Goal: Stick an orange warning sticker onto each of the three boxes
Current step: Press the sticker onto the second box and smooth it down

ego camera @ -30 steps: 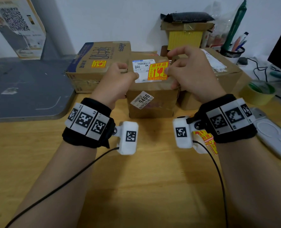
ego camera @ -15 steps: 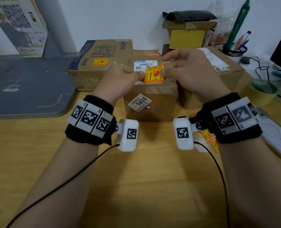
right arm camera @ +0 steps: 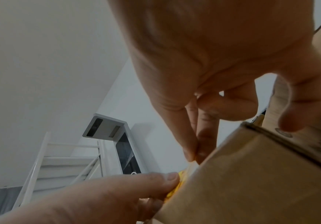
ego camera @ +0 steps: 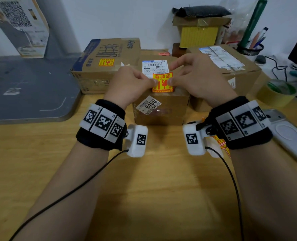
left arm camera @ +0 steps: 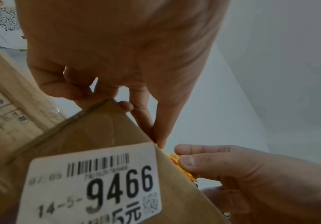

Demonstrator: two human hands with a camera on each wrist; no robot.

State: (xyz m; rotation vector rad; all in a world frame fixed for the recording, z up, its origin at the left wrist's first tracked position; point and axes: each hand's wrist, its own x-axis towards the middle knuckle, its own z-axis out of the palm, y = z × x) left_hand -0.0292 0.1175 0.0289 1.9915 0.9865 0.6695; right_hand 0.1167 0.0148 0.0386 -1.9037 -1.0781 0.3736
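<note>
An orange warning sticker [ego camera: 162, 82] is at the near part of the middle box's [ego camera: 161, 115] top, below its white shipping label. My left hand [ego camera: 150, 82] pinches the sticker's left edge and my right hand [ego camera: 172, 82] pinches its right edge. Whether the sticker touches the cardboard I cannot tell. The left wrist view shows the middle box [left arm camera: 98, 133] and a strip of the sticker [left arm camera: 175, 159]; the right wrist view shows the sticker [right arm camera: 174, 191] at the box [right arm camera: 251, 189] edge. The left box [ego camera: 109, 66] carries an orange sticker [ego camera: 106, 62]. No orange sticker shows on the right box [ego camera: 231, 70].
A sheet of orange stickers [ego camera: 221, 142] lies on the wooden desk under my right wrist. A tape roll [ego camera: 276, 93] and a white phone [ego camera: 290, 136] sit to the right, a grey mat [ego camera: 27, 94] to the left, and a pen cup [ego camera: 250, 48] behind.
Both hands have brought the sticker down and toward me, from over the white shipping label to the near part of the middle box's top.
</note>
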